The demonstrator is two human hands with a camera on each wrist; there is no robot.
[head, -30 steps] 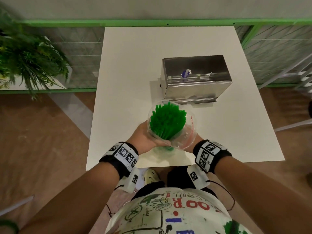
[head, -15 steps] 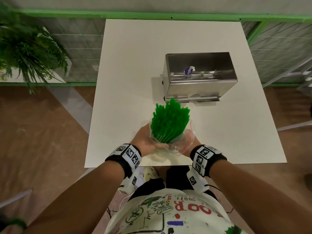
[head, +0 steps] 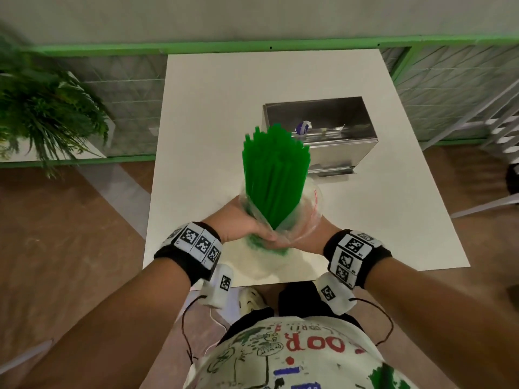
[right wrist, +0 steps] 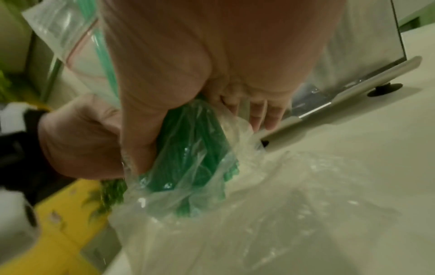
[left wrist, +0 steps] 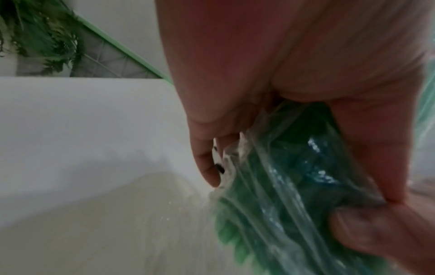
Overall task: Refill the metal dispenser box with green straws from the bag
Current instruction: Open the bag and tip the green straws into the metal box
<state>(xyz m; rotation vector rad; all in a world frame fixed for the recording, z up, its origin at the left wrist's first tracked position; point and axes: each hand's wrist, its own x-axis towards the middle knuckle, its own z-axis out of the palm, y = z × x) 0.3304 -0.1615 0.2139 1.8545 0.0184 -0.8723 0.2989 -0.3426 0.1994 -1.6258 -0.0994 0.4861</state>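
A bundle of green straws (head: 273, 175) stands upright over the near part of the white table (head: 213, 113). Its lower end sits in a clear plastic bag (head: 313, 204) with a red zip line. My left hand (head: 241, 221) and right hand (head: 304, 242) both grip the bag and the straws' lower end. In the left wrist view my fingers (left wrist: 212, 158) curl round the crumpled bag (left wrist: 282, 176). In the right wrist view my thumb presses the bag (right wrist: 188, 148). The metal dispenser box (head: 334, 127) stands shut behind the straws, with a small knob on its lid.
A potted fern (head: 42, 113) stands on a low shelf to the left. A green rail (head: 252, 47) runs behind the table. White metal bars (head: 494, 119) stand at the right. Brown floor lies on both sides of the table.
The straws have come up much further out of the bag, which has slid down round their lower end. Both hands kept their grip low near the table's front edge.
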